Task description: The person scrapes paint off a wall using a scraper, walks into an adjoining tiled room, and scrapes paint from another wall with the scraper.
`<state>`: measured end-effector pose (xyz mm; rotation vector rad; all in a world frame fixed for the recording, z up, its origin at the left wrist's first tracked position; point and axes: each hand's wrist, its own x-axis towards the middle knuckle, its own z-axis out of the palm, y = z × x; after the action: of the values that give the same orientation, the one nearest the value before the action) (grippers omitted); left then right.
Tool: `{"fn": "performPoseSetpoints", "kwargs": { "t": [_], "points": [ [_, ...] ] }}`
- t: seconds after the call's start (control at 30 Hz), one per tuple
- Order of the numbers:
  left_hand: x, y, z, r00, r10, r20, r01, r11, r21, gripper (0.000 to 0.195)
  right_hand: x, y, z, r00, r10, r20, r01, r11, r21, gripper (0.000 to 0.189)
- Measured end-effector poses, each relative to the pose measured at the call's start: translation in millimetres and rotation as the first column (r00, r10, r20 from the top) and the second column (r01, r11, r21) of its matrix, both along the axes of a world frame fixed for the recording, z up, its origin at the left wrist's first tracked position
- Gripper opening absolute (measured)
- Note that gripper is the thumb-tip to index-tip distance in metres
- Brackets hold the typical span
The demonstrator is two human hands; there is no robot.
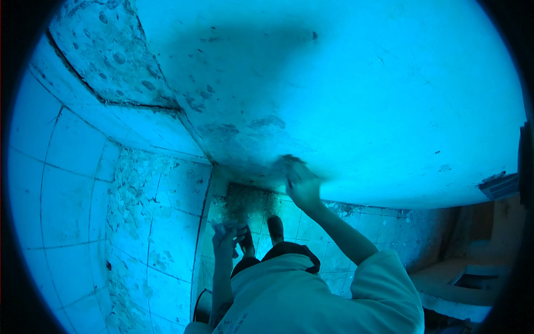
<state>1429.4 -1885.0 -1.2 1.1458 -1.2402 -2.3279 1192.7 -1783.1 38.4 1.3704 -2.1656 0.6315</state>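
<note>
My right hand (301, 187) reaches forward against the lower part of a stained wall (375, 104). Something small and dark shows at its fingertips; blur hides what it is, perhaps a scraper or pad. Dark patches and worn spots mark the wall around and above that hand. My left hand (228, 237) is raised in front of my body, above my left shoe, with its fingers bent. A pale, blurred thing shows at those fingers, and I cannot tell what it is or whether it is held.
Tiles (71, 179) cover the left side, beside a strip of flaking coating (129, 200). A ledge (137, 121) meets the wall at a corner. My shoes (275, 227) stand on the tiled floor (311, 227). At the lower right is a pale structure with a dark opening (475, 280).
</note>
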Motion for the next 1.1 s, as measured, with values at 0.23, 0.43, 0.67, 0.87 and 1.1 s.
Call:
{"fn": "performPoseSetpoints", "kwargs": {
  "t": [0.23,0.43,0.67,0.87,1.1],
  "points": [
    [16.8,-18.8,-19.2,0.996,0.005,0.084,-0.008,1.0,0.03,0.024,4.8,24.8,2.5,0.986,-0.137,0.095,0.121,0.98,0.159,0.029],
    [14.4,-17.7,-20.9,0.994,-0.087,0.073,0.083,0.995,0.056,0.026,-1.7,33.2,22.2,0.993,-0.09,0.074,0.082,0.991,0.102,0.027],
    [25.0,-19.9,-15.3,0.992,0.008,0.123,-0.013,0.999,0.042,0.022,1.9,24.6,2.7,0.987,-0.157,0.036,0.154,0.985,0.08,0.027],
    [21.0,-13.8,-22.3,0.997,-0.081,-0.004,0.081,0.997,0.002,0.023,2.7,29.8,-5.3,0.979,-0.161,0.125,0.141,0.978,0.154,0.028],
    [15.8,-12.5,-20.1,0.993,-0.025,0.117,0.034,0.996,-0.08,0.023,0.1,5.8,-15.3,0.983,-0.094,0.158,0.066,0.983,0.174,0.027]
  ]
}}
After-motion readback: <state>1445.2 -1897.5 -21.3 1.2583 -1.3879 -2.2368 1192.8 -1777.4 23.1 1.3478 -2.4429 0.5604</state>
